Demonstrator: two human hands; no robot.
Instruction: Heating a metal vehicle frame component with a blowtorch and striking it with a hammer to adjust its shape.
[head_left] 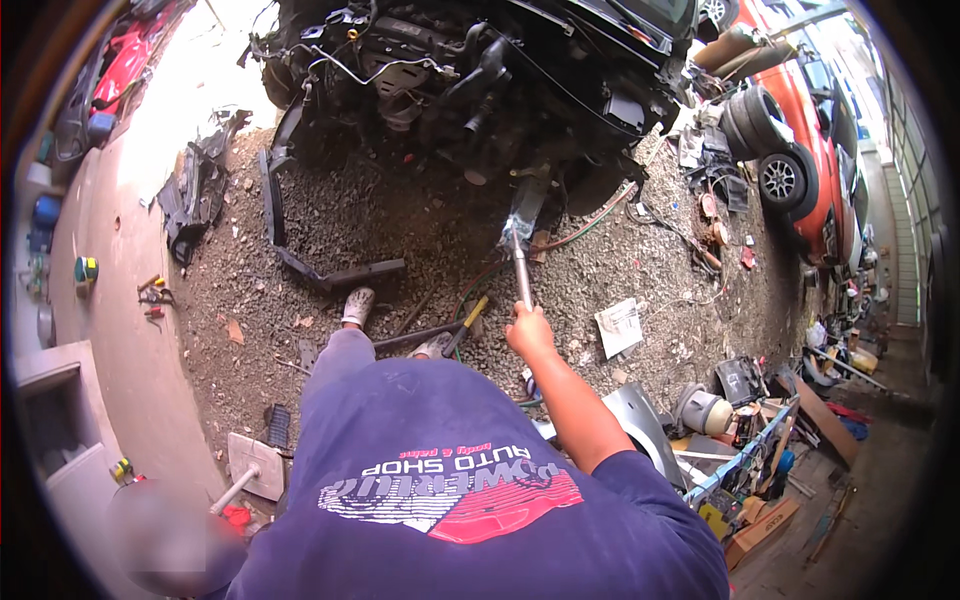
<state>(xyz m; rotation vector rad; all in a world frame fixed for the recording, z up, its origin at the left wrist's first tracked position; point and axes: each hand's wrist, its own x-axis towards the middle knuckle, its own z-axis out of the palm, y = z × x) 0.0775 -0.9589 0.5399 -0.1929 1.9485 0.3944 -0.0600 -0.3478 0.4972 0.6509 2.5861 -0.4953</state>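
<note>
My right hand (530,332) is closed round the near end of a silver metal handle (523,280). The handle runs forward to a worn, bluish-grey floor jack (520,215), whose far end goes into the shadow under a black car (430,80). That car's front is stripped, with its engine parts and loose wiring exposed. My left hand is outside the picture. Close to my feet lies a dark bar with a yellow end (476,312), and a bent black metal bar (345,275) rests on the gravel ahead.
A red-and-green hose (600,215) curves over the gravel beside the jack. Stacked tyres (755,120) and an orange car (825,190) stand at the far right. Scrap and a grey bucket (703,410) crowd the near right. Torn black plastic (198,190) lies at the left.
</note>
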